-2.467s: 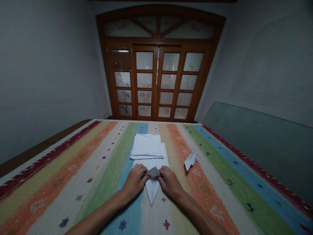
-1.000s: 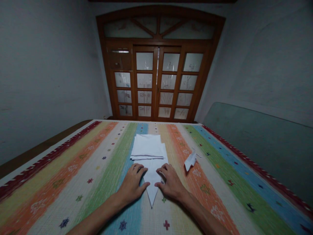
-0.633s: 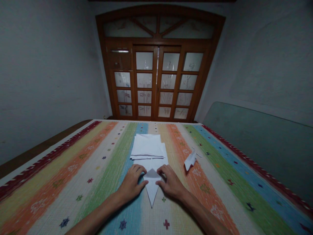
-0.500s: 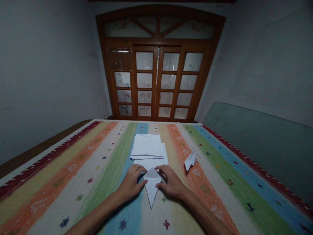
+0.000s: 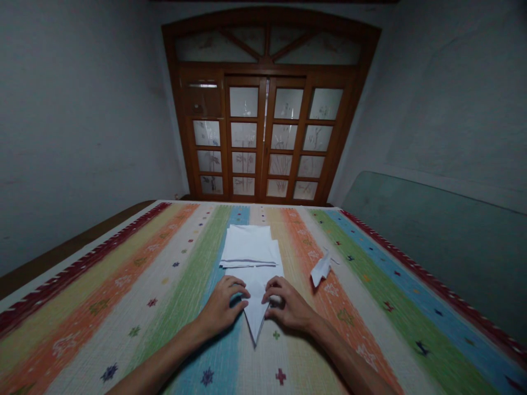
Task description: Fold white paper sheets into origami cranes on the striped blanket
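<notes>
A white sheet of paper folded to a point (image 5: 256,321) lies on the striped cloth, its tip toward me. My left hand (image 5: 223,310) rests on its left edge, fingers curled, thumb and forefinger pressing the fold. My right hand (image 5: 289,308) sits on the right edge in the same way, fingertips pinching the paper's upper part. Both hands nearly meet over the middle of the fold.
A stack of white paper sheets (image 5: 250,247) lies just beyond my hands. A small folded paper figure (image 5: 320,269) rests to the right on an orange stripe. The striped cloth (image 5: 123,296) covers the table; a wooden glazed door (image 5: 265,137) stands behind.
The top flap that showed as a grey triangle between my fingers has been pressed down; my hands have closed in toward the centre of the folded paper.
</notes>
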### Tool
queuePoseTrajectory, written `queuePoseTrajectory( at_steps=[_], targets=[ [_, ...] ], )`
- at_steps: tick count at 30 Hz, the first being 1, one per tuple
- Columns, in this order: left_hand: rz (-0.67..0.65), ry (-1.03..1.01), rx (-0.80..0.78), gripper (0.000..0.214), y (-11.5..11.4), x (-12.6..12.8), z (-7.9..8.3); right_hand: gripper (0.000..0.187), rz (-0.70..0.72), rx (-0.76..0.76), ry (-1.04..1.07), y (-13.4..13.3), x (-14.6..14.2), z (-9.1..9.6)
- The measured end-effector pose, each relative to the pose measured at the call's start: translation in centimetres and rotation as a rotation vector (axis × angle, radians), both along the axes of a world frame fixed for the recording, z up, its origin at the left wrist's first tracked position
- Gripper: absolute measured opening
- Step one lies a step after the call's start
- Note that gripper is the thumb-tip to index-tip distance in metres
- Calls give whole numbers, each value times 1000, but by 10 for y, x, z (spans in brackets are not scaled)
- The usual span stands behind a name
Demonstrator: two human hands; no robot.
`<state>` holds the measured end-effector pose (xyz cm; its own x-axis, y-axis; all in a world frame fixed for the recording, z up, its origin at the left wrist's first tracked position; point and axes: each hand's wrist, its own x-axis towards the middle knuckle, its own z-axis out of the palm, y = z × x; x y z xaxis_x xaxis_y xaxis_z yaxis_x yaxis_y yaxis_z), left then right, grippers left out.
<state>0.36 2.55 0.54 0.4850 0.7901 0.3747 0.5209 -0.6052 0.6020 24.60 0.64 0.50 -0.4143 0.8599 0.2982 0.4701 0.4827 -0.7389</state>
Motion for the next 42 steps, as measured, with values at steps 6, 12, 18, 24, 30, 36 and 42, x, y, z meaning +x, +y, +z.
queuePoseTrajectory(
  at_steps=[6, 12, 18, 24, 30, 36, 42],
  targets=[
    [-30, 3, -14, 20, -1, -2, 3, 5, -67, 63, -44, 1, -3, -1],
    [-9, 16, 7, 26, -3, 0, 2, 9, -241, 67, -127, 4, -8, -8],
    [79, 17, -24, 7, 1, 5, -1, 40, -317, 20, -63, 4, -15, -16],
    [181, 47, -5, 22, 2, 6, -4, 26, -379, 100, -170, -1, -19, -15],
    [258, 95, 2, 16, 3, 11, -3, 14, -353, 166, -293, -6, -22, -9],
    [357, 178, 7, 14, -1, 16, -2, 7, -432, 180, -317, -7, -24, -9],
    [434, 226, 48, 14, -8, 18, 1, 8, -562, 140, -311, -7, -27, -10]
  ],
)
